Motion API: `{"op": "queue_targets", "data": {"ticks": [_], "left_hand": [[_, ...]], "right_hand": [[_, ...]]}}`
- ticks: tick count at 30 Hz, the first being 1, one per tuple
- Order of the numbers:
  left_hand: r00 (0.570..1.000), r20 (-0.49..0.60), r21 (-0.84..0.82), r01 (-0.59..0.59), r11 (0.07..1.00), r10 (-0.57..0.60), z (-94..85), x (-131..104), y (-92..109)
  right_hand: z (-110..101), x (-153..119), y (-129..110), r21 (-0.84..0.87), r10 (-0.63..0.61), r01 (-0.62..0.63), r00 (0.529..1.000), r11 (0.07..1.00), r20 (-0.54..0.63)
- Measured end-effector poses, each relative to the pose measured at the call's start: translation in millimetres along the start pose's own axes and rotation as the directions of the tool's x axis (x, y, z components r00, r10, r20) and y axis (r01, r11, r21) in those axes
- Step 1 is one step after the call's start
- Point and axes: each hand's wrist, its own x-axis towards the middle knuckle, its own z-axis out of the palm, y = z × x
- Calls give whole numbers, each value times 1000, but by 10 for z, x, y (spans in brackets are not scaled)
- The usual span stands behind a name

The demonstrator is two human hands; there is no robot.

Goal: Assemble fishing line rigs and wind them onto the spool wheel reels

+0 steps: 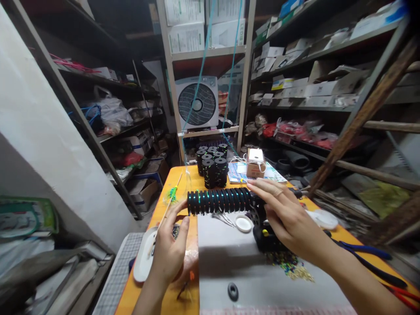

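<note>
A long row of black rings [219, 200] with blue-green glints lies level above the table. At its right end is a black device [262, 238], largely covered by my right hand [284, 210]. That hand's fingers stretch out flat over the device and the end of the row. My left hand [172, 240] curves at the row's left end; a fingertip touches it and the thumb stands apart below. A thin stick [164, 214] passes behind the left hand. One loose dark ring [232, 292] lies on the grey mat [219, 271].
Several black spools [211, 168] stand at the back of the yellow table [187, 173], beside a small box [256, 162]. A white tray [142, 262] lies left. Small gold and coloured pieces [297, 267] are scattered right, near blue-handled pliers [367, 251]. Shelves and a fan [197, 103] stand behind.
</note>
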Motion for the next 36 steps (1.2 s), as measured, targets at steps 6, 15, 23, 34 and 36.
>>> {"op": "queue_targets", "data": {"ticks": [6,15,23,34,36], "left_hand": [[1000,-12,-5,10,1000,-10,10,8,-13],[1000,6,10,14,1000,-14,-8,-18,-33],[1000,10,25,-20,1000,19,-26,-27,-16],[1000,12,16,-17,1000,17,-67,-22,-31],[1000,12,16,-17,1000,16,-73,-23,-42]], "right_hand": [[-9,-16,39,0,8,-8,1000,1000,16],[-134,113,19,-54,-37,47,983,997,179],[119,375,-323,61,-194,185,951,981,240],[18,380,-275,128,-17,14,999,992,27],[-47,339,-228,99,-5,-1,998,995,62]]}}
